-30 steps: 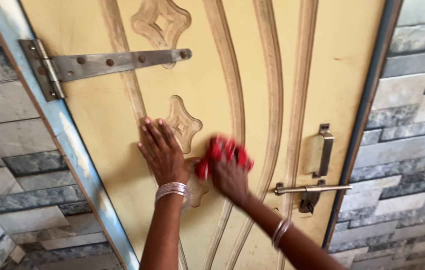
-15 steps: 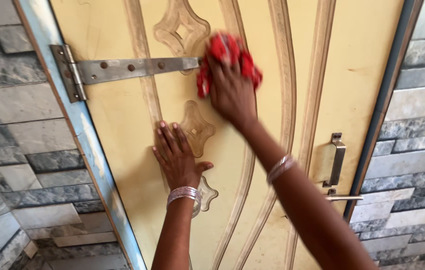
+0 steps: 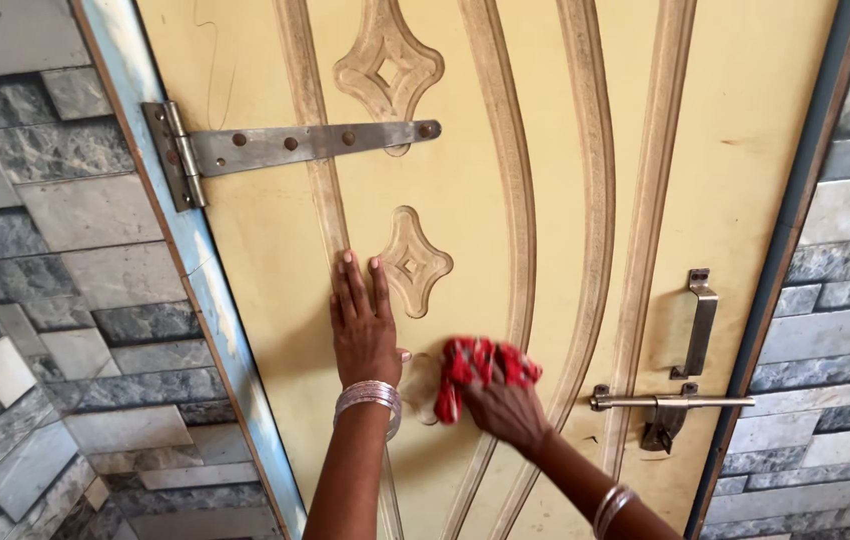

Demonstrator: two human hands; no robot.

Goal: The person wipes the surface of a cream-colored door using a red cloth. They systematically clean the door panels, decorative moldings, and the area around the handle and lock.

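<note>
Two hands are laid against the yellow door [image 3: 545, 200]. The red cloth [image 3: 480, 365] is bunched in the grip of the right hand [image 3: 500, 400], fingers closed over it, and pressed to the panel low down. The left hand [image 3: 365, 330] is spread flat, holding nothing, just left of the cloth. The metal hinge strap [image 3: 295, 145] lies well above, its long axis horizontal; the sliding bolt [image 3: 670, 403] is seen to the grip's right.
</note>
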